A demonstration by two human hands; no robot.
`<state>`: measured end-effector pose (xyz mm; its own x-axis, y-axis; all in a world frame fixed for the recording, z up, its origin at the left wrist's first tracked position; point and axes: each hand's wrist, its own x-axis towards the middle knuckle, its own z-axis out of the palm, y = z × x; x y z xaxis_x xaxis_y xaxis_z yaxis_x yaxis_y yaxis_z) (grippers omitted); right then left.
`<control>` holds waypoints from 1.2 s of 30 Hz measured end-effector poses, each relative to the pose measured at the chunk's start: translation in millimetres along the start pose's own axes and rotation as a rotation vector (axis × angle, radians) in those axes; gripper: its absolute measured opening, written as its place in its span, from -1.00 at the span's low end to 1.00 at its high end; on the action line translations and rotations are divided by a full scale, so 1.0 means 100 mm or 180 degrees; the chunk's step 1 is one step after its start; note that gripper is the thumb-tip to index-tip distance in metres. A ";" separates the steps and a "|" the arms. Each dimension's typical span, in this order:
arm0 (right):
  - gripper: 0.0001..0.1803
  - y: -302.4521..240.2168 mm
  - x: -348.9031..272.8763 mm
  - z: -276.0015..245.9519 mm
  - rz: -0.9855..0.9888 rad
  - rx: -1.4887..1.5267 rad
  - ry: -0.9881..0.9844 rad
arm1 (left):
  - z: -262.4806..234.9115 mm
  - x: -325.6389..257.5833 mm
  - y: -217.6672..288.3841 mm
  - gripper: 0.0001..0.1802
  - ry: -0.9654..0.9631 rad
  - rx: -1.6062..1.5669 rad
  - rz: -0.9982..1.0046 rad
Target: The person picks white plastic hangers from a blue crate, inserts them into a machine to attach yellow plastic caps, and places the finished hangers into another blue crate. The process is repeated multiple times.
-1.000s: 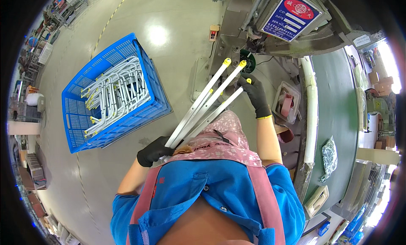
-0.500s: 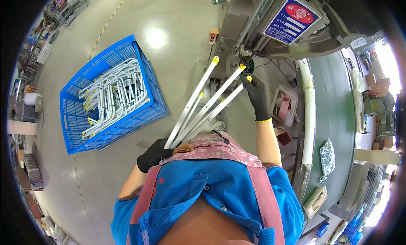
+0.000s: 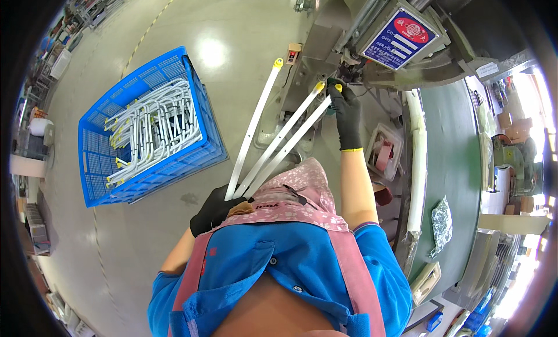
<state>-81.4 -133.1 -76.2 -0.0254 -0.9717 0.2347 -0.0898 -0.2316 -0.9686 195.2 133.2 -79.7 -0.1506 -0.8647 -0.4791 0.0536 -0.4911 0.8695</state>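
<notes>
My left hand, in a black glove, is closed around the lower ends of several white metal tubes in front of my apron. The tubes fan out upward and away from me. Yellow end caps sit on their far ends. My right hand, gloved in black with a yellow cuff edge, grips the rightmost tube's far end, its fingers beside the yellow cap. That end is close to the dark parts of a machine with a blue and red plate. My right fingertips are partly hidden.
A blue plastic crate on the floor at left holds many bent white tubes with yellow tips. At right run a white roll and a green-topped table with a crumpled clear bag. A pale bin stands below the machine.
Both ends of the tube group have spread apart less evenly: the left tube swung left, away from the others. My right hand moved up toward the machine with the rightmost tube's end.
</notes>
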 end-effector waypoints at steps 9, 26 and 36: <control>-0.65 0.15 0.05 -0.10 0.0109 -0.0013 -0.0123 | 0.11 0.03 0.11 -0.63 -0.0018 0.0476 -0.0078; -0.68 0.47 -0.15 -0.16 0.0457 0.0082 -0.0276 | 0.08 -0.13 0.19 -0.55 0.0068 0.0056 -0.0413; -0.64 0.87 -0.59 -0.59 0.1338 0.0602 0.0132 | 0.01 -0.08 0.02 -0.51 -0.0006 -0.0220 -0.0411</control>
<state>-146.7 -93.6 -169.2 -0.0610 -0.9813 -0.1824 0.1199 0.1742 -0.9774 195.4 139.3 -73.4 -0.1625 -0.7937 -0.5862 0.1016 -0.6044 0.7902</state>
